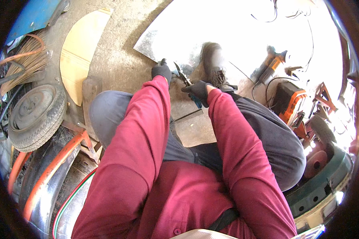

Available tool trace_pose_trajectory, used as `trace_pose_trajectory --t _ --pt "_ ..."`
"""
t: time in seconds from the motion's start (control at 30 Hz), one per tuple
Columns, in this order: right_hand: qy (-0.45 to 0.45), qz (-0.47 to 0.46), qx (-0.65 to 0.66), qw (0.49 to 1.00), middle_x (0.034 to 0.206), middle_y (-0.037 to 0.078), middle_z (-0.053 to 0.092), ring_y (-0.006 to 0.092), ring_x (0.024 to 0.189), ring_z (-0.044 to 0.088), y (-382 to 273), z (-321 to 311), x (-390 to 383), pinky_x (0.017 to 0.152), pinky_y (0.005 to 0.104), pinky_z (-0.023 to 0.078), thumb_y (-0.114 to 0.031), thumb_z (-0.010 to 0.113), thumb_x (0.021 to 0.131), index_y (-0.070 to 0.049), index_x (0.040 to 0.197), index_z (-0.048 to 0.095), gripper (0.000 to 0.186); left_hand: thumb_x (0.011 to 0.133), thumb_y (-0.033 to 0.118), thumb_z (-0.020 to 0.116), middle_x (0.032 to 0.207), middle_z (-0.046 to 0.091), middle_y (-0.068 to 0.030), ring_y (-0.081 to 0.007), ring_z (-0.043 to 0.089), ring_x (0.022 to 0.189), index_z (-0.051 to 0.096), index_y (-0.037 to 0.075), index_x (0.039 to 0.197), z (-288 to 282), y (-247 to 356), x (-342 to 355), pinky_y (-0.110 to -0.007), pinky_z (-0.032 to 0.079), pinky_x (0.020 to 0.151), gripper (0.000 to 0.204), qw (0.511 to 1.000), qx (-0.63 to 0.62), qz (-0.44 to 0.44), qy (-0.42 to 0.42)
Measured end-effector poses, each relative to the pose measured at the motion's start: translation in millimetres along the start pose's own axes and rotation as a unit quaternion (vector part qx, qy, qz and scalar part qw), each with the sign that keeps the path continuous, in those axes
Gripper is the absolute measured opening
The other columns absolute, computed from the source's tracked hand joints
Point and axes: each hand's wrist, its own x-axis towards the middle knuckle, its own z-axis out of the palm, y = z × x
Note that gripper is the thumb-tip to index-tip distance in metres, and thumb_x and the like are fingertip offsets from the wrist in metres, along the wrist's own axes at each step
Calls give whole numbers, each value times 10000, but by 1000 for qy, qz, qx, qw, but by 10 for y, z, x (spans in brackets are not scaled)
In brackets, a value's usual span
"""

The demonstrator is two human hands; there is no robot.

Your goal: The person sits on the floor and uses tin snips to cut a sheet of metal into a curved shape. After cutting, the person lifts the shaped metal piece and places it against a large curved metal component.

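A large metal sheet [159, 40] lies on the floor in front of me, its far part washed out by glare. My left hand [161, 72], in a black glove, is closed at the sheet's near edge with the thumb on top; the fingers beneath are mostly hidden. Tin snips [182, 75] point forward from my right hand [198, 91], also black-gloved, which is wrapped round their handles. Their blades are apart, close to the sheet's near edge and just right of my left hand. My dark shoe [215, 65] rests on the sheet.
An orange and black power tool [273, 65] lies to the right with its cord, near an orange and black case [290, 102]. On the left are a curved cardboard piece [83, 47], a tyred wheel [38, 115], a twig broom [30, 59] and an orange metal frame [56, 167].
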Motion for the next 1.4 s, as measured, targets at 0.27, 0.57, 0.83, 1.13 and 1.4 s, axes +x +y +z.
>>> trace_pose_trajectory --t 0.27,0.57,0.83,1.13,1.4 --pt "83 -75 86 990 720 95 614 231 576 604 83 295 93 501 429 474 -417 708 927 -50 1177 640 449 1101 486 441 760 711 -140 -268 687 507 657 43 1088 -110 493 -437 -406 535 417 493 997 -4 -56 -43" --pt "124 -64 133 981 703 101 610 212 545 576 24 384 -44 502 392 480 -305 688 923 -56 1116 648 317 1095 494 456 740 706 -154 -281 696 531 655 7 1049 -161 736 -711 -406 537 455 528 997 2 -50 -53" --pt "75 -71 227 968 758 108 681 224 591 599 198 324 222 544 434 478 -340 751 897 -68 929 716 276 1088 508 451 824 749 -207 -297 745 669 667 -39 1069 -104 696 -680 -415 575 553 588 995 47 -69 -54" --pt "95 -29 184 978 664 59 590 186 534 558 -31 254 -49 472 380 469 -330 749 935 -50 981 652 300 1090 509 444 842 743 -179 -283 716 645 664 2 1090 -116 721 -702 -413 564 548 553 995 22 -76 -55" --pt "78 -35 211 974 684 72 640 195 548 591 92 262 123 484 377 477 -344 738 939 -59 1047 695 308 1095 484 475 716 623 -91 -201 557 510 595 74 1077 -149 809 -796 -386 497 464 428 988 -55 -115 -86"
